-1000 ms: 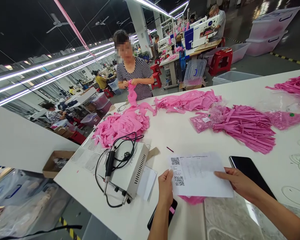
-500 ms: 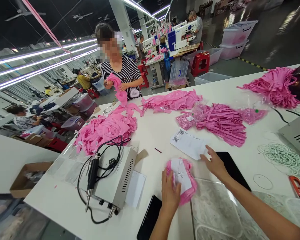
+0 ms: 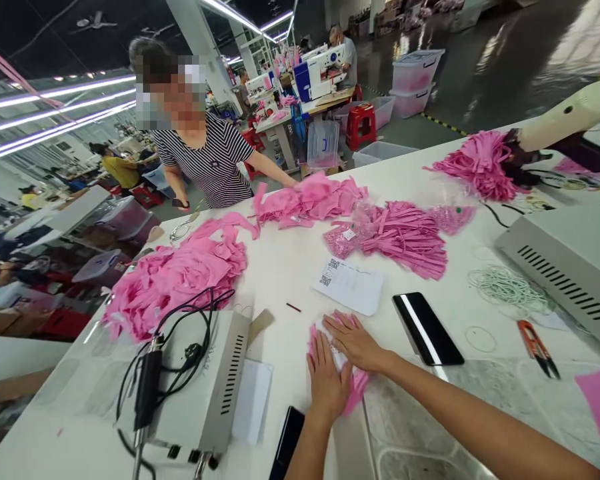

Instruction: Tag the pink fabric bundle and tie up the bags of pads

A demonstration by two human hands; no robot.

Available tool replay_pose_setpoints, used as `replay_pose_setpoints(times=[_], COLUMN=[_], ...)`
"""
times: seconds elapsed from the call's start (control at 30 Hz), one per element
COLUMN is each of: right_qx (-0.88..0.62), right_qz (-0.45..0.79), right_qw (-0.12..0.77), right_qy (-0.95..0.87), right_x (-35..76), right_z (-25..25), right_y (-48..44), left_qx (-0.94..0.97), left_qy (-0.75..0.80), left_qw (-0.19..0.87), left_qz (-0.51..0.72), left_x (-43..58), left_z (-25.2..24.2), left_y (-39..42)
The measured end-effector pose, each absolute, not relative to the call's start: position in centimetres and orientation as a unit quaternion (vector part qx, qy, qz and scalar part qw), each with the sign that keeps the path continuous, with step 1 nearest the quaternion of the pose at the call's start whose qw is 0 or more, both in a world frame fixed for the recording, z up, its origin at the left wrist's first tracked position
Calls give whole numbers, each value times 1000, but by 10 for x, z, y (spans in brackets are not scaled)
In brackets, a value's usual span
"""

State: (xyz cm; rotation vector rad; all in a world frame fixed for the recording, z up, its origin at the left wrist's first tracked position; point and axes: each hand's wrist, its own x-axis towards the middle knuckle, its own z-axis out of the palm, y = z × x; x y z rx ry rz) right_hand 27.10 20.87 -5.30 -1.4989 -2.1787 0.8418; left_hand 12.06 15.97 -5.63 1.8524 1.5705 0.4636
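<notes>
Both my hands lie flat on a small bundle of pink fabric with a white slip on top, near the table's front edge. My left hand presses its near side, and my right hand covers its far side, fingers spread. Just beyond them a white paper sheet with QR codes rests on the white table. A black phone sits right of my right hand, and a second dark phone lies by my left forearm.
A grey box with a black corded hand tool stands at the left. Pink fabric heaps and pink strips cover the far table. A person in a striped shirt reaches onto a pile. Red snips, white cord and another grey box are at the right.
My right hand left the QR sheet and came back onto the pink bundle beside my left hand. The person opposite put down the raised pink piece and now reaches onto a pile. View swung right.
</notes>
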Motion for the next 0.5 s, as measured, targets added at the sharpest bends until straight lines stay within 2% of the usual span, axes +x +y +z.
replay_pose_setpoints(times=[0.17,0.23,0.37,0.4,0.5], right_qx=[-553,-505,-527,-534,-596], right_qz=[246,287,284,280,247], right_qw=[270,242,202,221,380], right_qy=[-748,-778,-776,-767,-663], right_x=[262,253,250,255,294], right_z=[-21,-15,-23,-24,-18], right_y=[227,226,223,219,190], left_qx=[708,719,747,748,734], left_qy=[606,611,612,613,616], left_qw=[312,280,205,189,183], left_qz=[182,175,161,169,217], left_x=[125,124,125,126,124], left_z=[-60,-63,-76,-79,-81], left_y=[155,155,169,172,176])
